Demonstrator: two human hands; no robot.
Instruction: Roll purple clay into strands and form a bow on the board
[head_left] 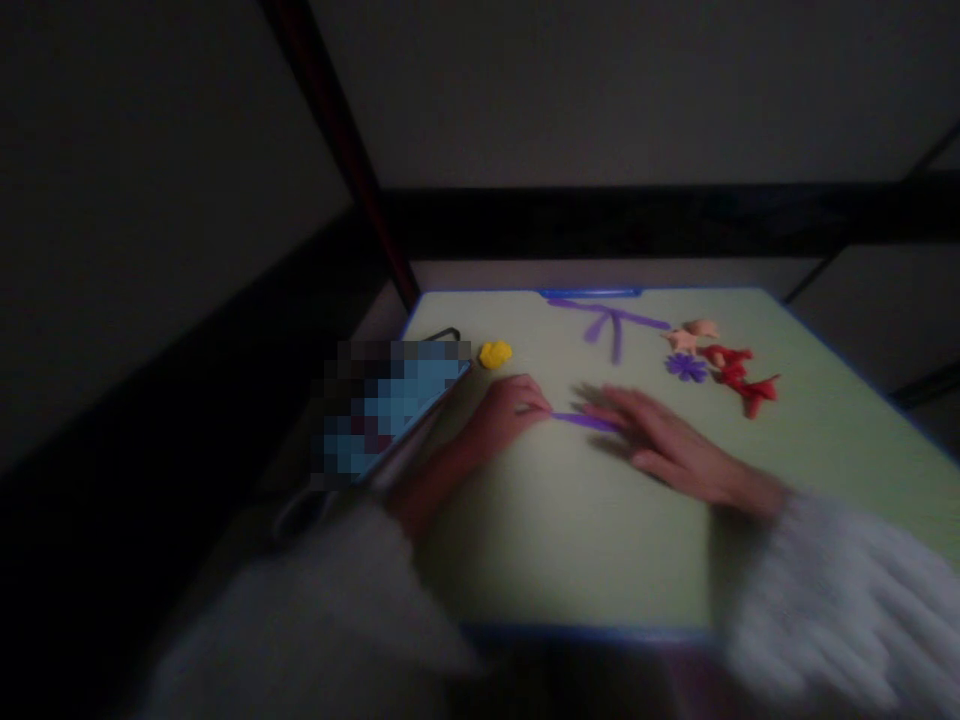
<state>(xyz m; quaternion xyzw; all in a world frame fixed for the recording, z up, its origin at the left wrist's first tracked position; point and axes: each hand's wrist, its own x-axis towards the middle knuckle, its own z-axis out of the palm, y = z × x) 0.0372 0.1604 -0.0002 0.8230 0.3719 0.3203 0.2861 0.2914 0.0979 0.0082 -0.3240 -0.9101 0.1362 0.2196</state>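
Note:
A thin purple clay strip [586, 421] lies on the light table [600, 560] between my hands. At its left end, my left hand [517, 400] is closed, with thumb and fingertips pinching the tip. My right hand [660, 440] rests over the other end, its fingers stretched out and fairly flat, so that end is hidden. Beyond the left hand sits a yellow clay lump [495, 353]. Farther back are several longer purple clay strips [616, 335], some of them touching or crossing.
To the right lie a purple flower-like clay piece [686, 367], peach clay pieces [684, 340] and red clay pieces [752, 390]. A pixelated blue-screened device [397, 410] stands at the table's left side. A blue edge [585, 633] borders the table. The surroundings are dark.

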